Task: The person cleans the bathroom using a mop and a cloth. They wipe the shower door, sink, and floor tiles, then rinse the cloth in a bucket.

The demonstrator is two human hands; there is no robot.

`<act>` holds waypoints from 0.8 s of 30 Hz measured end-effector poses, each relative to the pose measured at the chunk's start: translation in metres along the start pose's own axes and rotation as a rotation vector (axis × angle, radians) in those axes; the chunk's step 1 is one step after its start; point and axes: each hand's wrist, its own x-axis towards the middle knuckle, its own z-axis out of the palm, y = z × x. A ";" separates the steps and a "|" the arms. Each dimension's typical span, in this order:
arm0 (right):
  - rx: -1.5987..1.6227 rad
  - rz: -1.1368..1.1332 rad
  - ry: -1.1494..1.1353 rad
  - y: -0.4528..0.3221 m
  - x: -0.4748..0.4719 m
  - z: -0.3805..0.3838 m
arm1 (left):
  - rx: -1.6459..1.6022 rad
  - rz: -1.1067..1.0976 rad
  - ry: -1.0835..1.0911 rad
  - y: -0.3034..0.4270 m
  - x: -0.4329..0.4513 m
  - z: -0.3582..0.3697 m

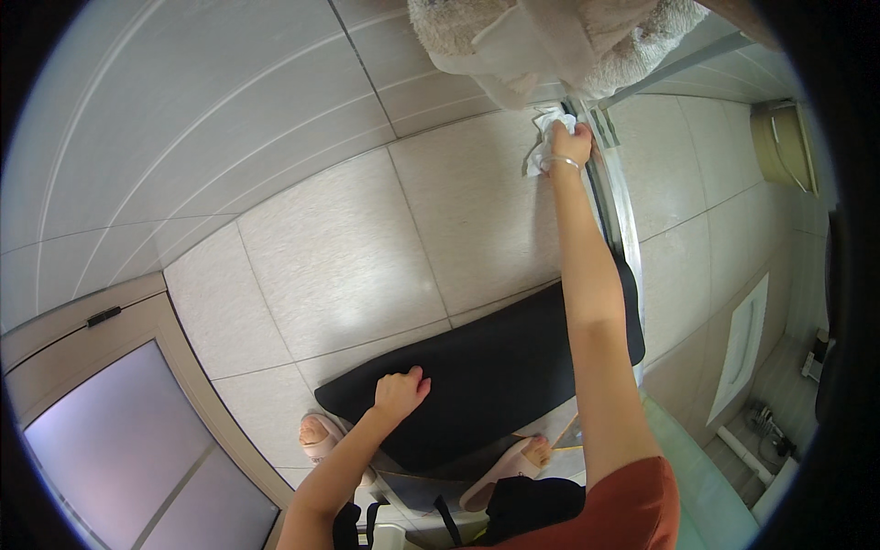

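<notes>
Stretched far forward, my right hand [572, 143] grips a crumpled white cloth or tissue [543, 141]. It presses down at the far end of the raised metal threshold strip [619, 199], close to the wall corner. A clear bracelet [565, 161] circles that wrist. My left hand [402, 393] is loosely closed in a fist above the black floor mat [481, 378], with nothing seen in it. The palm side of the left hand is hidden. The mat lies across the tiled floor [344, 247] before my feet.
Towels [605, 48] hang over the wall corner above my right hand. Beyond the threshold stands an olive bucket [784, 148]; a white drain panel [742, 347] lies nearer. A frosted-pane door [130, 440] is at left. My slippered feet [512, 467] stand by the mat's near edge.
</notes>
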 end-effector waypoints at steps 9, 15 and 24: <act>0.154 -0.138 0.207 0.001 0.000 0.021 | -0.014 -0.006 -0.002 0.000 0.002 0.001; -0.364 -0.022 -0.079 -0.030 0.004 0.014 | 0.004 -0.018 0.001 -0.001 0.000 0.000; -0.192 0.091 -0.232 -0.023 0.022 0.021 | -0.015 -0.004 0.015 0.001 -0.001 0.002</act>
